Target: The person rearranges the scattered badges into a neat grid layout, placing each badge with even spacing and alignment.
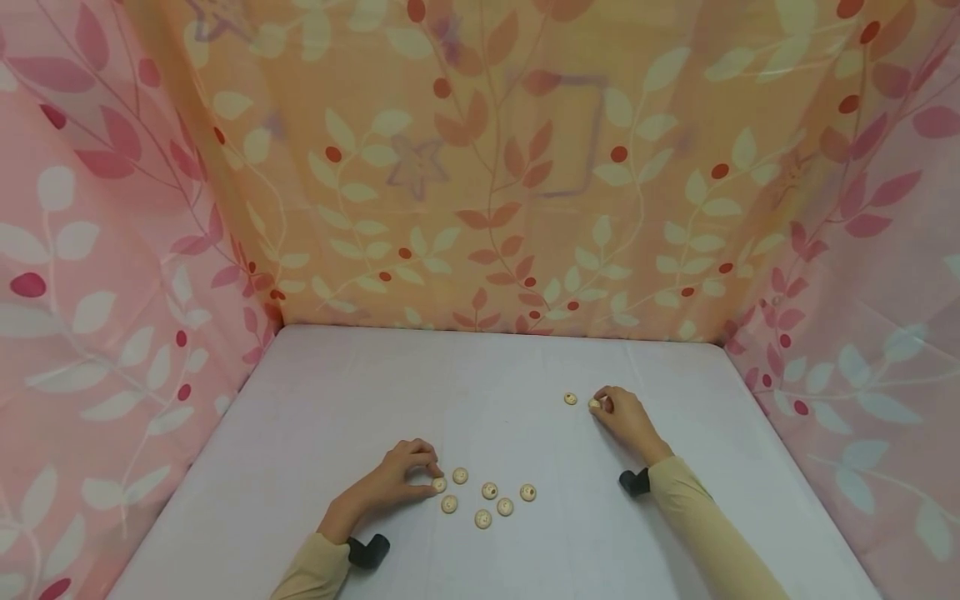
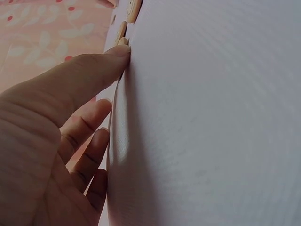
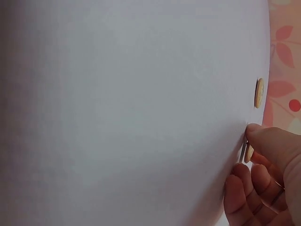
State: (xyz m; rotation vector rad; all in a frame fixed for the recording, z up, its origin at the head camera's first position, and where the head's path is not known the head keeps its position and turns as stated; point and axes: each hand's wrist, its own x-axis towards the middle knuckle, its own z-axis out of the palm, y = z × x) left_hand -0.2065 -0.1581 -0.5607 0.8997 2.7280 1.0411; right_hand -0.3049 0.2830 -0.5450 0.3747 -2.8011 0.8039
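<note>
Pinching a near disc (image 1: 439,484) beside the cluster (image 1: 490,491) at table (image 1: 375,375) level with the left hand (image 1: 397,475); pinching a far disc (image 1: 594,404), just beside a lone disc (image 1: 570,398), with the right hand (image 1: 626,422). Possibly risking nudging the cluster through close spacing, or dropping either disc through shallow holding.

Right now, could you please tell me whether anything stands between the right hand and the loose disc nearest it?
Only the held disc at the fingertips of the right hand; from there to the loose disc, only bare white tabletop shows in the head view.
</note>
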